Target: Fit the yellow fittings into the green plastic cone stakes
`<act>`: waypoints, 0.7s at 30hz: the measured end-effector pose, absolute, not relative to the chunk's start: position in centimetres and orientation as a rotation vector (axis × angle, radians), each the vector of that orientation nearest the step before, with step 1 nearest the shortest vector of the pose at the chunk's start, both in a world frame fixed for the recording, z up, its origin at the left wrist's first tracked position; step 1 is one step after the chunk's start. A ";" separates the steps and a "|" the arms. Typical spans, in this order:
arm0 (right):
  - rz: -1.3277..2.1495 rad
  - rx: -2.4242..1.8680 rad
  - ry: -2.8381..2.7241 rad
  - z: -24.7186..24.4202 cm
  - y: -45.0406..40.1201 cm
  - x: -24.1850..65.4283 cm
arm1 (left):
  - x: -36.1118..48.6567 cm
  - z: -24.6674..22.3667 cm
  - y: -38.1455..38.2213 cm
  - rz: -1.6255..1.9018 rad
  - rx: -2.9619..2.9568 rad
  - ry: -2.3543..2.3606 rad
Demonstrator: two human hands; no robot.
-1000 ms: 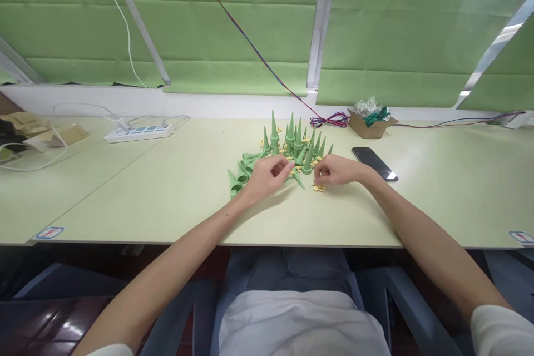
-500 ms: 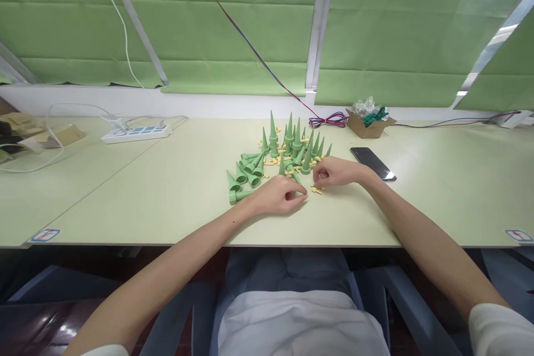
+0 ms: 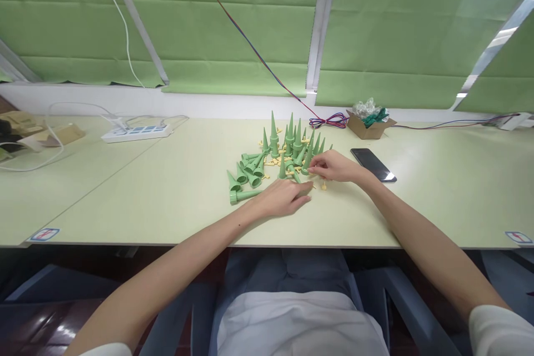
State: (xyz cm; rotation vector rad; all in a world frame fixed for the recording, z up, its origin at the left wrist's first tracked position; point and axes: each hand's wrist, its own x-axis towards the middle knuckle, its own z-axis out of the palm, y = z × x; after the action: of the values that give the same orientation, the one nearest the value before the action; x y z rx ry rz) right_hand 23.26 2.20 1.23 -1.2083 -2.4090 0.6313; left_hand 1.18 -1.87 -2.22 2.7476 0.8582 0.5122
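Several green cone-shaped plastic spikes (image 3: 274, 139) stand or lie in a cluster on the table, with small yellow plastic pieces (image 3: 273, 161) scattered among them. At the cluster's near side, my left hand (image 3: 283, 198) rests palm down, index finger stretched out and thumb apart. Its fingertip is by a small yellow piece, partly hidden. My right hand (image 3: 337, 167) is at the right edge of the cluster, thumb and fingers pinched beside an upright spike; what they hold, if anything, is hidden. Just below that hand is another yellow piece (image 3: 324, 184).
To the right lies a black phone (image 3: 373, 164). Behind it stands a small cardboard box (image 3: 367, 128) holding clear plastic and green material. Coiled red and blue wire (image 3: 329, 120) is at the back. A white power strip (image 3: 137, 133) sits at the left.
My right hand has shifted slightly up and left, toward the spikes. My left hand's index finger has straightened from a curled pose. The yellow pieces between the hands have moved.
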 end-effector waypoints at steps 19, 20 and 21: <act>0.820 -1.123 -2.206 0.3 1.6 22.0 | -0.3 -1.1 -0.7 1.457 2.155 1.331; 0.820 -1.118 -2.207 0.4 1.6 22.0 | -0.3 -1.1 -0.6 1.425 2.149 1.354; 0.822 -1.112 -2.207 0.3 1.6 21.9 | -0.3 -1.1 -0.5 1.383 2.148 1.373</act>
State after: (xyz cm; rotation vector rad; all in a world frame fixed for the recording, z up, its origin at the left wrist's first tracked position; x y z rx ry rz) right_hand 21.91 1.55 0.35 -1.1116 -2.2069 0.8219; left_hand -0.34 -0.48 -1.11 2.1485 1.3728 1.3833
